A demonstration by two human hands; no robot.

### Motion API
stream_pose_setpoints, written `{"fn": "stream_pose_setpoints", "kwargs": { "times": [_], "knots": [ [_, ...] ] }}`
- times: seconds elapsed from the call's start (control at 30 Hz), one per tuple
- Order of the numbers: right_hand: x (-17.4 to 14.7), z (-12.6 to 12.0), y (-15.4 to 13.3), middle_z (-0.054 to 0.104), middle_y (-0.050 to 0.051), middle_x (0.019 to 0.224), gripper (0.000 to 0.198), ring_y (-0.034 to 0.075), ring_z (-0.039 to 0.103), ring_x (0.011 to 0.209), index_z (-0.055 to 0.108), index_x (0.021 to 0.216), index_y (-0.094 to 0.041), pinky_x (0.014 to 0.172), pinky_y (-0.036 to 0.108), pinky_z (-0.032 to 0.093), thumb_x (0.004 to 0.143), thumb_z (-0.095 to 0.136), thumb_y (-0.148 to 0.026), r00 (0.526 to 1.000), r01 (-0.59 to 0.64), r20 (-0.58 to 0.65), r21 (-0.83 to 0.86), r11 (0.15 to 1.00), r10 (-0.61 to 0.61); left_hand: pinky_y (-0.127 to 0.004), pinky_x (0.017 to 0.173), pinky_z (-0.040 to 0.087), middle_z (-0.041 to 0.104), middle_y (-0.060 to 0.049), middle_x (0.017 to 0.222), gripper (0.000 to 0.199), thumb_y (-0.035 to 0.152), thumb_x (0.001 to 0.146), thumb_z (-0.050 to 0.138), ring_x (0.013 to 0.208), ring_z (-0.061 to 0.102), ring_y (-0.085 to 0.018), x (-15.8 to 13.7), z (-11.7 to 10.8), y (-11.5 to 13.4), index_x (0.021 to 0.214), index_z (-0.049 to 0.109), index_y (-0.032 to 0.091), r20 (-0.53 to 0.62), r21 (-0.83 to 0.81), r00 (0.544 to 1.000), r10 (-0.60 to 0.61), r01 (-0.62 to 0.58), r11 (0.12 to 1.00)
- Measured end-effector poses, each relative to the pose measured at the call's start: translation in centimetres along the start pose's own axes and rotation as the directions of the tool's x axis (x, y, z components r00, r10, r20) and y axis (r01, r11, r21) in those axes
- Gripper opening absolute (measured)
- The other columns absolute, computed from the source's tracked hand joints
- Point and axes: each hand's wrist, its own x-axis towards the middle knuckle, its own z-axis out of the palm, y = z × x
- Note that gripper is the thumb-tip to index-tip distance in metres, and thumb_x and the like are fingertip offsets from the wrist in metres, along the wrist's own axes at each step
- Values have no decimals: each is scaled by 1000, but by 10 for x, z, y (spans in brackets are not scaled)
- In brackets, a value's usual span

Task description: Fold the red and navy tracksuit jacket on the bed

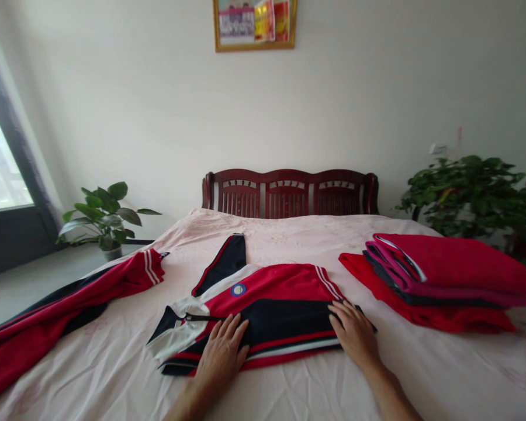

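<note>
A red, navy and white zip-up jacket (284,286) lies on the bed with its collar (169,333) to the left and a round blue badge on its chest. Its near sleeve (284,318) is folded across the body, while the far sleeve (222,263) stretches away toward the headboard. My left hand (223,351) rests on the jacket near the collar and shoulder, fingers extended. Flat on the cuff end of the folded sleeve, by the hem, lies my right hand (355,333). Both hands press from above and grip nothing visible.
A stack of folded red, pink and dark clothes (451,280) sits at the right. Red and navy trousers (92,298) lie at the left. Under everything is a pale pink bedsheet (298,392). Beyond stand a wooden bench back (289,193) and potted plants (109,216) on either side.
</note>
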Motion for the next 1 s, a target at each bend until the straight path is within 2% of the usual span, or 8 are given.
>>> {"fn": "stream_pose_setpoints", "kwargs": {
  "times": [1.0],
  "knots": [
    [1, -2, -2, 71, 7, 123, 39, 28, 59, 122, 73, 113, -21, 104, 48, 44, 95, 41, -37, 1000, -19, 20, 15, 1000, 19, -50, 121, 28, 41, -5, 157, 55, 32, 93, 50, 147, 34, -25, 0, -3, 3, 147, 47, 27, 21, -17, 1000, -14, 14, 1000]
  ]
}}
